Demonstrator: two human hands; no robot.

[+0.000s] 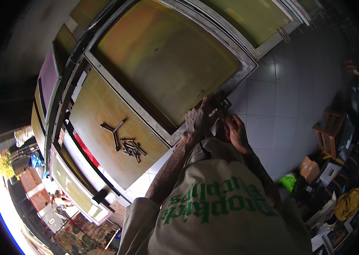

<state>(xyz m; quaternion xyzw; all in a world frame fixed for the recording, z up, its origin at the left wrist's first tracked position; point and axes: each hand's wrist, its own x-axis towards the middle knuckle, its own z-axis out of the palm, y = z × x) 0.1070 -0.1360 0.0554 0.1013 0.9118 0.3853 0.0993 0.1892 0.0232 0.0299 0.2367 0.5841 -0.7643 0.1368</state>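
Observation:
A framed printing screen (158, 59) with a yellow-green mesh lies in front of me. At its near right corner is a dark slotted metal bracket (224, 102). My left hand (197, 118) lies over the frame's near edge, its fingers bent against the bracket. Just to its right, beneath the bracket, my right hand (234, 132) has its fingers curled; what they hold is hidden. On the tan board (90, 102) to the left are a Y-shaped socket wrench (114, 133) and a pile of bolts (132, 148).
Another framed screen (251, 21) stands beyond at the far right, over a tiled floor (268, 97). More screens and boards curve round on the left, including a pinkish screen (50, 76). At right sit a wooden stool (330, 131), a cardboard box (309, 168) and a green bag (288, 182).

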